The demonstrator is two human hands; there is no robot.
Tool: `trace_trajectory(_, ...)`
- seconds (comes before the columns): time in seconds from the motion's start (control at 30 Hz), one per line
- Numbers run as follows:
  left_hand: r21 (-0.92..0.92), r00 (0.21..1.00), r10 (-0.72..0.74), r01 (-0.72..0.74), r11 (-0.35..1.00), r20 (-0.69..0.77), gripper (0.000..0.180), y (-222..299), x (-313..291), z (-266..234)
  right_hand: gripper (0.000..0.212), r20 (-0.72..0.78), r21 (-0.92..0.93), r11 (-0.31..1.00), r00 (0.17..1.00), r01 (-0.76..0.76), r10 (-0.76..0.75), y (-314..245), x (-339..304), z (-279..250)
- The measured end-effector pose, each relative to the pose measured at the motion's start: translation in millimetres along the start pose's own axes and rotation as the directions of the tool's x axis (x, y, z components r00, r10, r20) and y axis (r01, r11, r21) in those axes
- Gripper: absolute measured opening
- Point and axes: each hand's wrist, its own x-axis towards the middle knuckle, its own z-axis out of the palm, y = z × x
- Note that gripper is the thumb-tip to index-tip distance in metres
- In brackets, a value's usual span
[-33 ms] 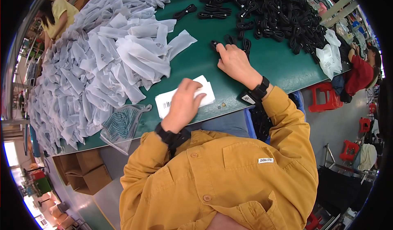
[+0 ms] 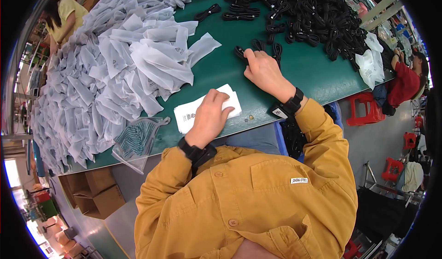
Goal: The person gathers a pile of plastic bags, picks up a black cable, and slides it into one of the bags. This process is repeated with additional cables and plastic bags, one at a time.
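Observation:
My left hand [image 2: 209,116] rests with curled fingers on a small stack of flat white pouches [image 2: 186,114] at the near edge of the green table [image 2: 317,75]. Further out, my right hand [image 2: 262,70] has its fingers closed on a black coiled cable [image 2: 240,52], with two more coils [image 2: 276,49] lying right beside it. Both wrists carry black bands, and the sleeves are mustard yellow.
A large heap of white pouches [image 2: 115,61] covers the table's left; a heap of black coiled cables [image 2: 313,15] fills the far right. A clear bag [image 2: 138,139] hangs over the near edge. Cardboard boxes [image 2: 99,192] and red stools [image 2: 363,109] stand on the floor. Other people sit at far left [image 2: 64,15] and right [image 2: 407,81].

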Motion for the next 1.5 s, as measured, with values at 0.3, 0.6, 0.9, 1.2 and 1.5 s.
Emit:
trace_trajectory(0.3,-0.035,0.997,-0.078,0.078,0.996,0.017,0.011,-13.2,0.2,16.4,0.031,-0.11,0.614,0.789,0.987,-0.026,0.118,-23.5,-57.6,-27.6)
trace_trajectory(0.6,-0.402,0.926,-0.362,0.373,0.836,0.105,0.005,-11.4,2.9,7.3,0.026,-0.07,0.483,0.864,0.99,0.14,-0.122,-30.1,-78.3,-50.6)
trace_trajectory(0.9,-0.118,0.97,0.232,-0.239,0.964,-0.066,0.011,14.8,8.2,-5.8,0.024,0.747,0.663,-0.131,0.637,-0.737,0.191,-23.6,-76.1,-12.8)
trace_trajectory(1.2,-0.526,0.978,-0.176,0.093,0.845,-0.111,0.008,6.5,22.2,-29.7,0.028,-0.123,0.902,0.414,0.992,0.12,-0.017,-59.2,-44.0,-47.1)
trace_trajectory(1.5,-0.715,0.833,-0.458,0.113,0.69,-0.31,0.016,-74.4,76.3,-163.9,0.03,-0.046,0.006,0.997,0.996,-0.08,0.08,26.6,-7.6,-13.5)
